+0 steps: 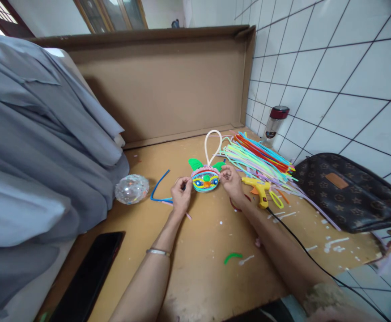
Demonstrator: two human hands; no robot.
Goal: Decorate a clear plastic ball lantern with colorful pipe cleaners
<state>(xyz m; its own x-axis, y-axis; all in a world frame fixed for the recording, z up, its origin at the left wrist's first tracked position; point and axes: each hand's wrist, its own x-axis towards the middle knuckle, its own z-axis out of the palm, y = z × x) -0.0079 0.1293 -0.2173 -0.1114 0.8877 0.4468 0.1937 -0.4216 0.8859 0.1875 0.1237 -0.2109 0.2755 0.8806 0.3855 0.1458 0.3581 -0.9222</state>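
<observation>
Between my two hands sits a small colourful face ornament (206, 181), made of pipe cleaners on what looks like a clear ball. It has blue eyes, an orange nose, green leaf-shaped ears and a cream loop (205, 145) rising from its top. My left hand (182, 190) pinches its left edge, fingers curled. On the opposite side, the fingertips of my right hand (231, 181) close on its right edge near the green ear. A bent blue pipe cleaner (153, 193) lies left of my left hand. Just right of my right hand rests a yellow glue gun (261, 190).
A clear faceted ball (131, 189) stands at left, near grey cloth (48, 147) and a black phone (90, 273). Bundled pipe cleaners (259, 156), a bottle (275, 123) and a brown bag (346, 192) are at right. A cardboard wall (168, 85) stands behind. The glue gun's cord (303, 250) runs forward.
</observation>
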